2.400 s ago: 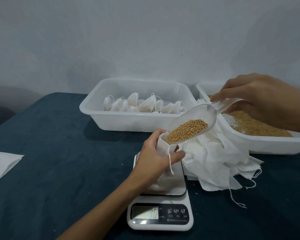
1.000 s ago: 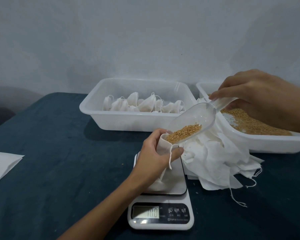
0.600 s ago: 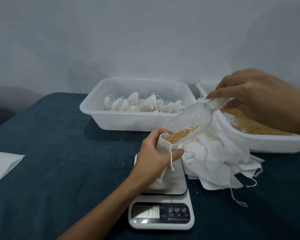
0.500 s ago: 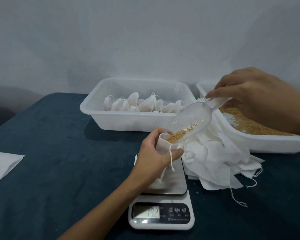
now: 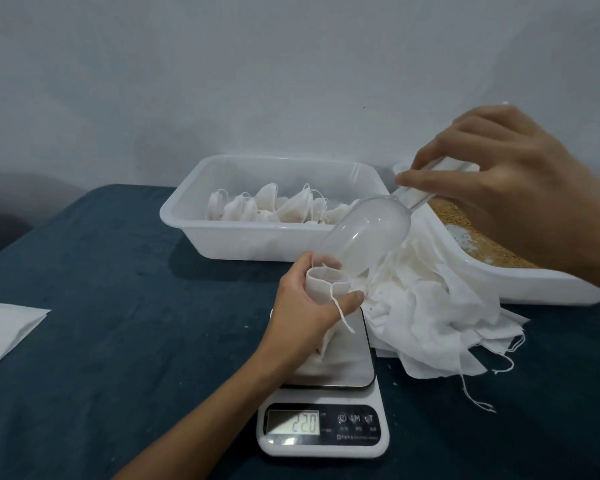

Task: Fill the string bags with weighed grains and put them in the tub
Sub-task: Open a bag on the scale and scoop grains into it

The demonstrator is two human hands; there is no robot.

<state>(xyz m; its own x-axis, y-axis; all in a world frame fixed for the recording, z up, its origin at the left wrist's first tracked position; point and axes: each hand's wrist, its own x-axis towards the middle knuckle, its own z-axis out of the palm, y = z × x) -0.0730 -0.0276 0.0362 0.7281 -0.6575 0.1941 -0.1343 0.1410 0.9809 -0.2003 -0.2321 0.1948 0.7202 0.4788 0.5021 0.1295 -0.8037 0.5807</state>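
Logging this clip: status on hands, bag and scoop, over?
Left hand grips string bag open on scale. Right hand holds clear scoop, tipped, empty, at bag mouth. Display shows 220. Nothing obstructing.

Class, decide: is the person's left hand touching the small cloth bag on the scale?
Touching. The head view shows the left hand curled around the bag, holding its mouth open.

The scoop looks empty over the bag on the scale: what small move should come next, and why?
Probably lift the scoop away from the bag. The right hand holds it steeply tilted with its mouth at the bag's opening, and no grains show inside it. The left hand holds the bag open on the scale, which seems to read 220, so pouring looks finished.
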